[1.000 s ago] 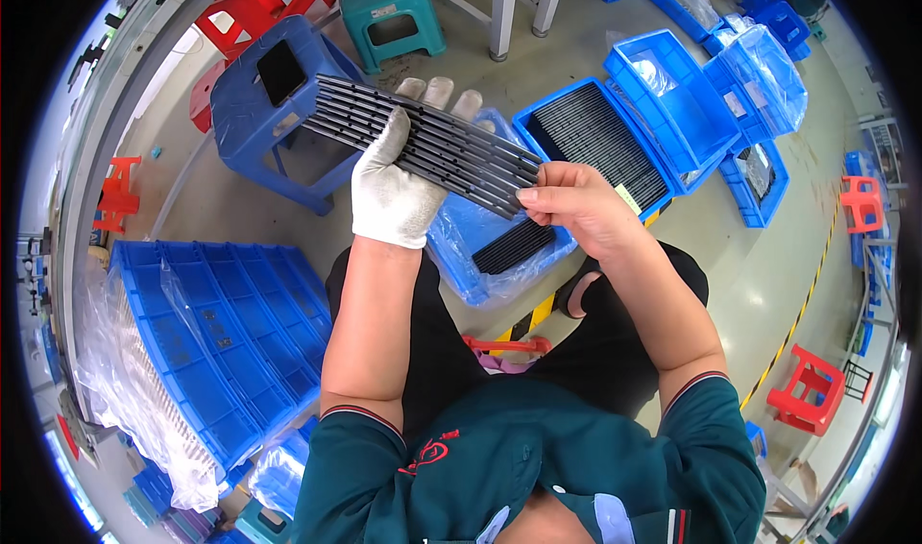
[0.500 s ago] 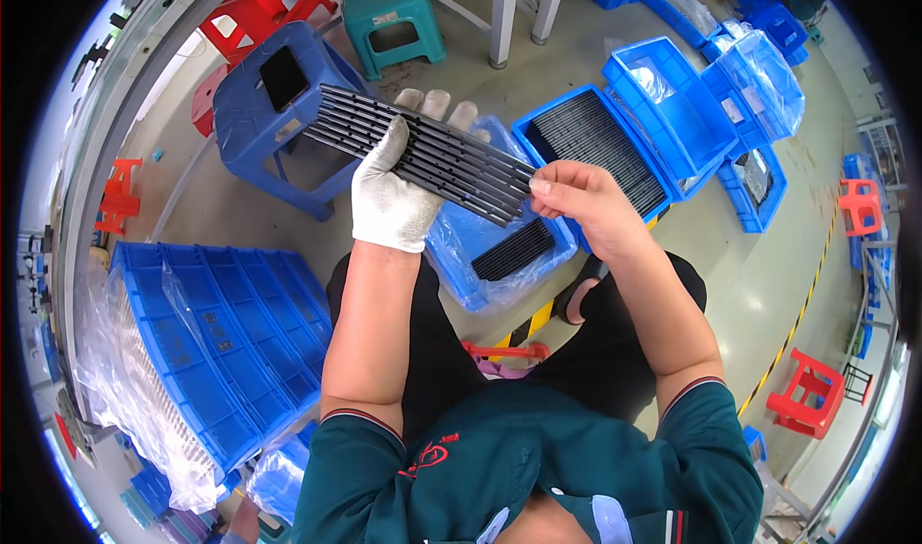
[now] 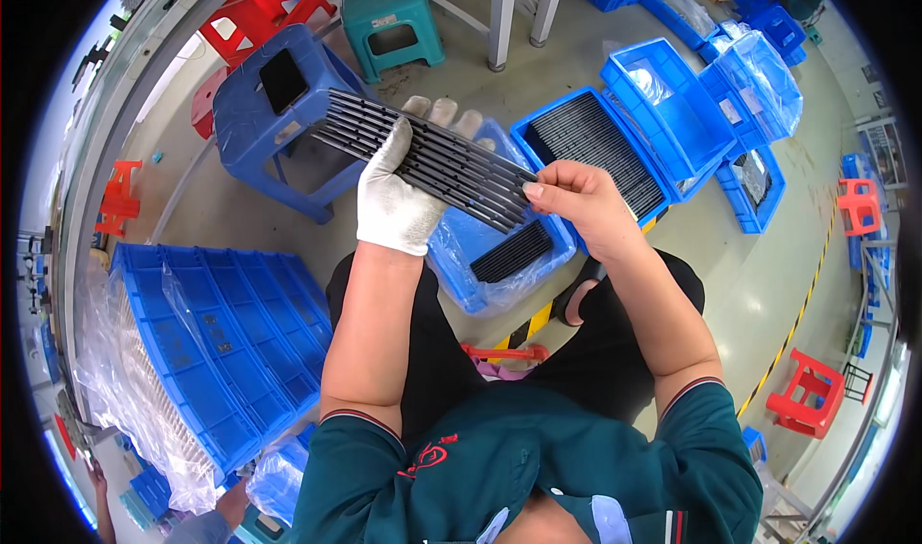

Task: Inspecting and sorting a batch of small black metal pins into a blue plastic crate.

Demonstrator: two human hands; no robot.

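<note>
A stack of blue crates (image 3: 226, 352) takes up the lower left, its outer side veiled by clear plastic wrap (image 3: 144, 410) that blurs the edges beneath. The blue stool (image 3: 245, 102) stands beyond it, its seat partly covered by a flat black slab. Right of centre, a blue bin (image 3: 550, 106) is full of dark rods, its near corner hidden behind the right wrist. A smaller blue tray (image 3: 455, 261) lies in crumpled plastic under the hands, its far end covered by the held rods.

The gloved left hand (image 3: 401, 184) clasps a flat bundle of black rods (image 3: 461, 174) above that tray, thumb laid across the top; most of its fingers are hidden behind. The bare right hand (image 3: 581, 203) pinches at the bundle's right end between thumb and forefinger; how many rods it grips cannot be told. At lower left a co-worker's sleeve (image 3: 200, 529) is cut off by the rim.

Red embroidery (image 3: 429, 458) marks the shirt (image 3: 538, 438). A pale label (image 3: 287, 132) sits on the stool, its print too small to read.
</note>
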